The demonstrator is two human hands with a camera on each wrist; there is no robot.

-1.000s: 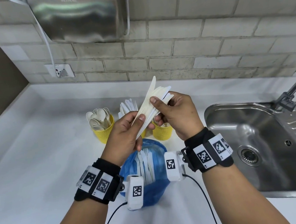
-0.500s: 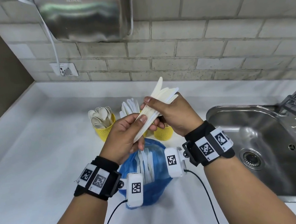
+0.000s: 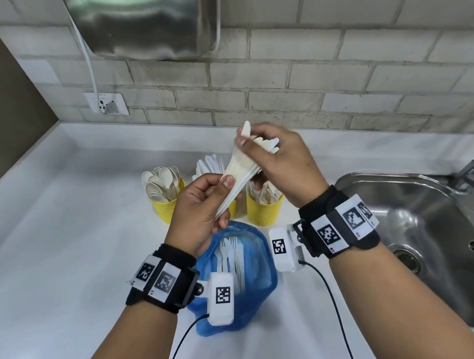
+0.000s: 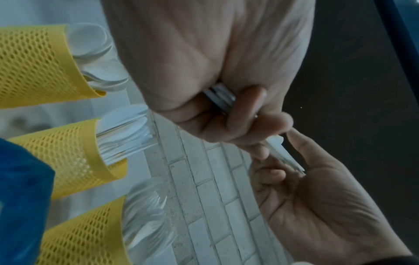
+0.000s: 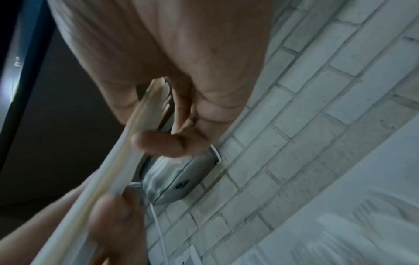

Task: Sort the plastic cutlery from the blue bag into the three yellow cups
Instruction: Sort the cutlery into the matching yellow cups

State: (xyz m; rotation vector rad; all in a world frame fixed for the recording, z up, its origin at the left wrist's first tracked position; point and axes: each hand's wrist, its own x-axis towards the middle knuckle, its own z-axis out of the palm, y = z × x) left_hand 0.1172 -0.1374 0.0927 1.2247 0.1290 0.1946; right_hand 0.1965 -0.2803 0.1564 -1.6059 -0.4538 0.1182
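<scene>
Left hand (image 3: pixel 201 208) pinching the lower end of a fanned knife bundle (image 3: pixel 239 169) above the yellow cups (image 3: pixel 264 210), right hand (image 3: pixel 283 160) pinching its top; likely to scatter onto the counter (image 3: pixel 63 254) should either pinch slacken mid-separation.

Above the blue bag (image 3: pixel 235 269), the left hand (image 3: pixel 201 211) and right hand (image 3: pixel 283 160) grip a bundle of white cutlery (image 3: pixel 239 170); three yellow cups (image 3: pixel 263 210) stand just behind the bag.
</scene>
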